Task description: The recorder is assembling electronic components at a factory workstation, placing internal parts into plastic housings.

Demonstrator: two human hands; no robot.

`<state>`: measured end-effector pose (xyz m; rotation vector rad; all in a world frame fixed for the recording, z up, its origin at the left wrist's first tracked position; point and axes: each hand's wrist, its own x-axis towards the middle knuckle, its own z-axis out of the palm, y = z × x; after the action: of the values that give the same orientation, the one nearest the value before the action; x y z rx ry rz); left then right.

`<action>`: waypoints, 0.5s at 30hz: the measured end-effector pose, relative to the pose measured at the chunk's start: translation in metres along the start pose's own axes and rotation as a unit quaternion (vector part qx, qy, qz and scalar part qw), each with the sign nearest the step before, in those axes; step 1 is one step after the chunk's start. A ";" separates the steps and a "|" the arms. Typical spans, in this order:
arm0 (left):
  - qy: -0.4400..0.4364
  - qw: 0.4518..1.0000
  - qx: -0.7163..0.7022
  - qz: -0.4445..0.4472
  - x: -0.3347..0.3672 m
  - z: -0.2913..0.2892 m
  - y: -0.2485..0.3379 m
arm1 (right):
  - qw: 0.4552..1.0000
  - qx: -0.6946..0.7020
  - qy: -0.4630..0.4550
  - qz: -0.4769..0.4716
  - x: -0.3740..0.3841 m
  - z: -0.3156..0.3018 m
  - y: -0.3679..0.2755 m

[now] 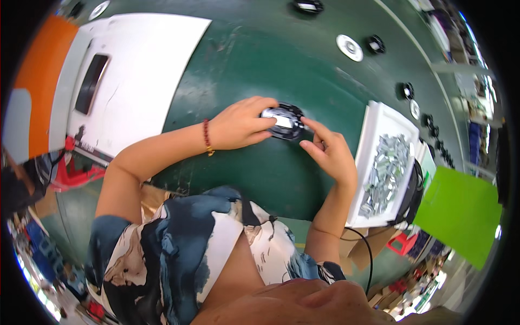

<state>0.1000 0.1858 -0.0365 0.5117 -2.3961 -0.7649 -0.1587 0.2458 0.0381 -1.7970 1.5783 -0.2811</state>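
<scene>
A black round part (291, 131) with a pale rectangular patch on top sits at the middle of the green work surface. My left hand (241, 124) grips it from the left, fingers at its far rim and thumb reaching onto the near side. On the other side, my right hand (331, 149) has its index fingertip at the part's right edge. The right thumb stands apart from that index finger, and the other fingers are curled and partly hidden. I cannot make out anything held in the right hand.
A white tray (356, 208) with many small silvery pieces (387, 168) stands on the right. At the left, a dark phone-like slab (92, 84) lies on a white sheet (146, 59). More black round parts (375, 44) and white discs (350, 48) line the far side.
</scene>
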 end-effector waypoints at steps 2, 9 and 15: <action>-0.001 0.999 0.012 -0.046 -0.004 -0.004 0.000 | 0.993 0.064 0.094 -0.031 -0.006 -0.017 0.012; -0.001 0.997 -0.042 -0.068 0.003 0.000 0.001 | 0.880 -0.103 0.396 0.239 -0.072 -0.108 0.166; -0.004 0.997 -0.023 -0.075 -0.001 0.005 0.001 | 0.816 -0.230 0.294 0.442 -0.038 -0.102 0.165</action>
<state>0.0977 0.1893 -0.0400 0.6756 -2.3624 -0.8863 -0.3552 0.2446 0.0173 -1.0933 2.9432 0.0171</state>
